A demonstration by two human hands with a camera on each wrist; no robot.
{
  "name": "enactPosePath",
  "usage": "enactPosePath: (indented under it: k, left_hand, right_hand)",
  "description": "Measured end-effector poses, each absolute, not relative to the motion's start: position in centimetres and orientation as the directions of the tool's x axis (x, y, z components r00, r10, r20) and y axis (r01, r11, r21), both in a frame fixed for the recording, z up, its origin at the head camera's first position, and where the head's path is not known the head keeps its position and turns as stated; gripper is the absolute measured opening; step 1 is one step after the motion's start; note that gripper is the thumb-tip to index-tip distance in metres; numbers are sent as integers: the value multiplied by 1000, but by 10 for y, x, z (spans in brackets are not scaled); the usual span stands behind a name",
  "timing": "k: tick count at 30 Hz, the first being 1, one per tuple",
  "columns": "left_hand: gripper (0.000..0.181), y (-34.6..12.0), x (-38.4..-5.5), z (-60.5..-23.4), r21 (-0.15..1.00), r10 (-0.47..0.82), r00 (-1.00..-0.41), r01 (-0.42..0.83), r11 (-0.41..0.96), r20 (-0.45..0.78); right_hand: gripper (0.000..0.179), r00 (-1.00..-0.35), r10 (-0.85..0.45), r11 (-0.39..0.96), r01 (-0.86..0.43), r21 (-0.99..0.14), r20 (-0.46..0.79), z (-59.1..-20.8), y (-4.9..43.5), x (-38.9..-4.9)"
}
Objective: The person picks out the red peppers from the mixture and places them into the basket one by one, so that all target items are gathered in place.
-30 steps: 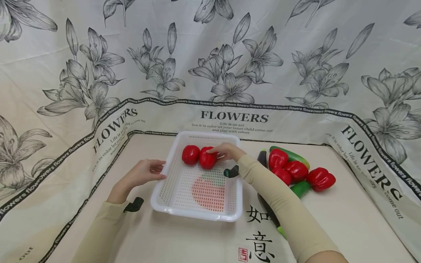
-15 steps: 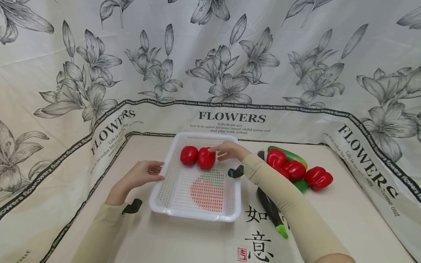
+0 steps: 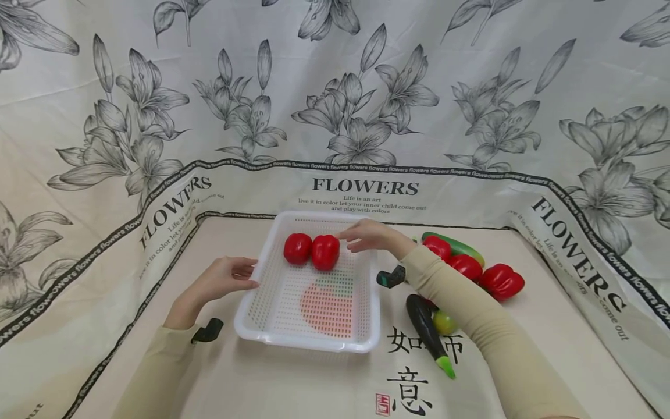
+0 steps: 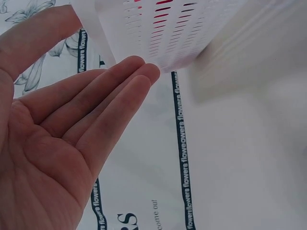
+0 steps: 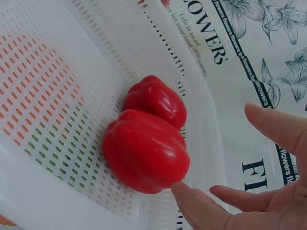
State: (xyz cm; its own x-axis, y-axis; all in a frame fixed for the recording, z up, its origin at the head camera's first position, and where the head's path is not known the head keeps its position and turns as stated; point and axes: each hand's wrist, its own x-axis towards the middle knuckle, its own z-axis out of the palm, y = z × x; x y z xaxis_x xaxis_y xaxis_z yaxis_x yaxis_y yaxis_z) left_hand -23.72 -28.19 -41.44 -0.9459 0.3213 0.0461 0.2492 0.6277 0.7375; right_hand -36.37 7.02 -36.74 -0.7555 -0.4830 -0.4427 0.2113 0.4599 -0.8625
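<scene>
Two red bell peppers, the right one [image 3: 325, 254] and the left one [image 3: 297, 249], lie side by side in the far part of a white perforated basket [image 3: 306, 342]. My right hand [image 3: 373, 235] hovers over the basket's right side with fingers extended, a fingertip close by the right pepper. In the right wrist view its thumb stands well apart and nothing is held. Outside the basket's left wall is my left hand [image 3: 224, 278], fingers mostly straight with their tips right at the wall. In the left wrist view the left palm [image 4: 53, 163] is bare.
Right of the basket lie several more red bell peppers [image 3: 501, 281], a green cucumber [image 3: 463, 249] and a dark eggplant [image 3: 425, 323]. A rounded yellow-green end [image 3: 445, 322] shows beside the eggplant, partly behind the right sleeve [image 3: 471, 302]. A flower-printed cloth [image 3: 246, 192] stands up behind.
My right hand has let go of the right pepper and drawn back to the right, its fingers straightening. The left hand stays at the basket's side. More of the eggplant shows.
</scene>
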Motion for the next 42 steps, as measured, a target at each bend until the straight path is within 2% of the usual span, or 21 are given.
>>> enactPosePath:
  k: [8, 16, 26, 37, 42]
  left_hand:
    - [63, -281, -237, -415, 733, 315, -948, 245, 635, 44]
    - [63, -281, -237, -415, 737, 327, -944, 257, 625, 51]
    - [62, -281, -237, -417, 744, 321, -946, 249, 620, 49]
    - [64, -281, -236, -416, 748, 314, -949, 235, 621, 37]
    - [65, -280, -235, -415, 748, 316, -948, 233, 621, 32]
  right_hand:
    - [63, -759, -514, 479, 133, -868, -400, -350, 79, -347]
    - [56, -756, -536, 495, 77, -865, -374, -340, 90, -335]
    - [56, -760, -563, 502, -4, -865, -324, -331, 113, -324]
    - [62, -793, -523, 498, 13, -867, -312, -327, 145, -320]
    - [56, -817, -490, 513, 10, -858, -303, -323, 160, -316]
